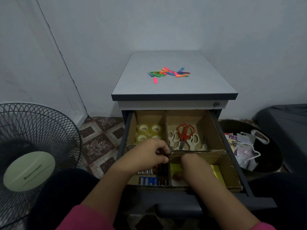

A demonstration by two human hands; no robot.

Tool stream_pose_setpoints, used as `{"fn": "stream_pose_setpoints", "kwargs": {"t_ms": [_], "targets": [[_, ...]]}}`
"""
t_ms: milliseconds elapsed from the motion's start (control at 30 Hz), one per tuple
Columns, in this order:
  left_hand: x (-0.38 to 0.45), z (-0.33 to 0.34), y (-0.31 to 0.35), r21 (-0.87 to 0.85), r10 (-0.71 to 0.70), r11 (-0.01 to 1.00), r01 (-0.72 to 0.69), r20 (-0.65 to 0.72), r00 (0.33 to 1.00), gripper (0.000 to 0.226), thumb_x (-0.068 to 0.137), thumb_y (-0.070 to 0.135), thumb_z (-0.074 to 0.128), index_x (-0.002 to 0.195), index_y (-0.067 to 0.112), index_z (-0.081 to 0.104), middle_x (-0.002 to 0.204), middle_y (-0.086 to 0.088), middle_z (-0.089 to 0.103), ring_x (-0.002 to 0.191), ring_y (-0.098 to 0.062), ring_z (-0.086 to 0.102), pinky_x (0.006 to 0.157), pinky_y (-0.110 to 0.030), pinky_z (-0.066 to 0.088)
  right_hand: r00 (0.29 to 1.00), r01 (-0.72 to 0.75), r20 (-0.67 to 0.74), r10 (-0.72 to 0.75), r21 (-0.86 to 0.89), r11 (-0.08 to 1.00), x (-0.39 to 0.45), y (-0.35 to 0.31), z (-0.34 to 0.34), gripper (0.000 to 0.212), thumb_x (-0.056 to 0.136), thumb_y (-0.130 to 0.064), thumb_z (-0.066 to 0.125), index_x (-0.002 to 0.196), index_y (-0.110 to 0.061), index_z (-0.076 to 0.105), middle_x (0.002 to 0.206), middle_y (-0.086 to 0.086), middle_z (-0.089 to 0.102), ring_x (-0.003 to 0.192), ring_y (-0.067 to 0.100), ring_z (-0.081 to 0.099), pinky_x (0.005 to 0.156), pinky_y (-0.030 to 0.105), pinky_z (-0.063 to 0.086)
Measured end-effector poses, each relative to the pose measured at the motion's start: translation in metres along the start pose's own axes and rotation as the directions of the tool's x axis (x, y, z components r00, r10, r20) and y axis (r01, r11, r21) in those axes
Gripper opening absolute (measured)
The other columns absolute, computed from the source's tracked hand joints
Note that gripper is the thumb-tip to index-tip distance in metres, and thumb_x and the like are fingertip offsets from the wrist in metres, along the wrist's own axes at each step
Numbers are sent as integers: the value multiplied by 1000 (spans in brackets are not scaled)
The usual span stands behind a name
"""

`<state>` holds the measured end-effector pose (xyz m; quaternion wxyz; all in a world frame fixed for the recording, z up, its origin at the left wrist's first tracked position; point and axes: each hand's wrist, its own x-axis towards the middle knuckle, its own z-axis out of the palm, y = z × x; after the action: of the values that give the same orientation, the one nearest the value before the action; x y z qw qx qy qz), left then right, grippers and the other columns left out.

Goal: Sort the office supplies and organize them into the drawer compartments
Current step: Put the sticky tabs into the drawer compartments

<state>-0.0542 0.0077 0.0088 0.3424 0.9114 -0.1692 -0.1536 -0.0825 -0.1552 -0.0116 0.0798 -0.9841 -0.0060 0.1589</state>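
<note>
An open drawer (232, 165) of a small pedestal cabinet (174, 97) is lined with cardboard dividers (167, 130) that split it into four compartments. The far left compartment holds rolls of clear tape (149, 130). The far right one holds several pairs of scissors: a red-handled pair (185, 131) lies on top of beige-handled ones (194, 140). In the near left compartment lie batteries (152, 175), some silver and dark, others blue, lined up side by side. In the near right compartment sit yellow sticky notes (216, 171), partly covered by an arm.

The left hand (149, 155) hovers over the near left compartment with its fingers curled, pinching a small dark object (166, 155) by the central divider; what it is cannot be told. The right hand (192, 165) reaches down into the near right compartment, knuckles up, fingers bent downward and hidden, so whether it holds anything cannot be told. Both arms end in pink sleeves (79, 218).

On the cabinet top, a loose heap of coloured strips (167, 73) in green, orange, pink and blue lies near the middle, with one pink strip (155, 80) just apart from it on the near side.

A standing fan (28, 146) is at the left on the patterned tile floor (103, 135), and a dark bin (265, 146) holding bags and packaging stands at the right
</note>
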Motion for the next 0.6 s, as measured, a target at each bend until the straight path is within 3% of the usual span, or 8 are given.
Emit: {"fn": "stream_pose_setpoints", "kwargs": {"t_ms": [400, 600], "targets": [[-1, -1, 2, 25, 9, 1000, -8, -4, 1000, 20, 84, 22, 71, 102, 29, 67, 103, 13, 59, 99, -4, 55, 88, -29, 50, 1000, -9, 24, 8, 33, 999, 3, 5, 2, 40, 75, -42, 75, 105, -18, 61, 105, 2, 61, 98, 21, 61, 82, 33, 52], [-3, 0, 3, 34, 9, 999, -8, -34, 999, 18, 85, 22, 69, 102, 28, 67, 99, 15, 58, 95, -2, 55, 85, -25, 50, 997, 14, -71, -12, 33, 999, 1, 5, 3, 25, 84, -41, 65, 98, -20, 62, 96, 1, 61, 92, 21, 61, 75, 32, 51]]}}
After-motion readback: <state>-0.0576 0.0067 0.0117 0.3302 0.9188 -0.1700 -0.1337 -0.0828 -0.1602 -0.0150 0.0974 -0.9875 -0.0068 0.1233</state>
